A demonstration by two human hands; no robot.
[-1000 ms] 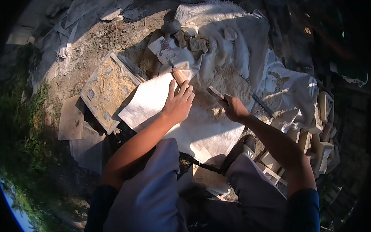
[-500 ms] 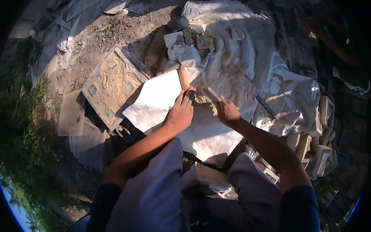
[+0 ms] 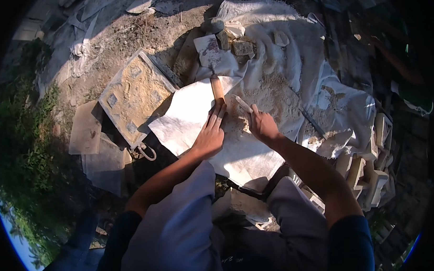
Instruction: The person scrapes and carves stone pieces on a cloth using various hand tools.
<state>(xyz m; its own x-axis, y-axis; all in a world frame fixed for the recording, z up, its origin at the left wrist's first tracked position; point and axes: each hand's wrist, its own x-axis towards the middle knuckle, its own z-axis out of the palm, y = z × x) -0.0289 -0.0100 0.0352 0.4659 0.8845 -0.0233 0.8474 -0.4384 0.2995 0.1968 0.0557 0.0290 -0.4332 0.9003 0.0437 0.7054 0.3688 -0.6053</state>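
Observation:
My left hand (image 3: 210, 134) lies with its fingers stretched forward over a white sack sheet (image 3: 179, 112). Its fingertips meet the near end of a trowel's wooden handle (image 3: 217, 90), and I cannot tell whether they press on it. The trowel's speckled flat blade (image 3: 208, 51) points away from me. In my right hand (image 3: 264, 125), closed around it, is a narrow flat blade-like tool (image 3: 243, 105) coated in pale dust. Its tip angles up and left above sandy powder (image 3: 271, 99) on the sheet. What lies under both hands is partly hidden.
A square tray of sandy mix (image 3: 136, 97) with grey squares lies to the left, near flat boards (image 3: 86, 128). Stones (image 3: 242, 48) sit beyond the trowel. A dark flat bar (image 3: 313, 123) rests right of the powder. Pale block-like pieces (image 3: 368, 174) are piled at far right.
The right hand and its tool have shifted slightly up and left. The left hand has drawn back a little from the trowel handle. The whole view has moved slightly.

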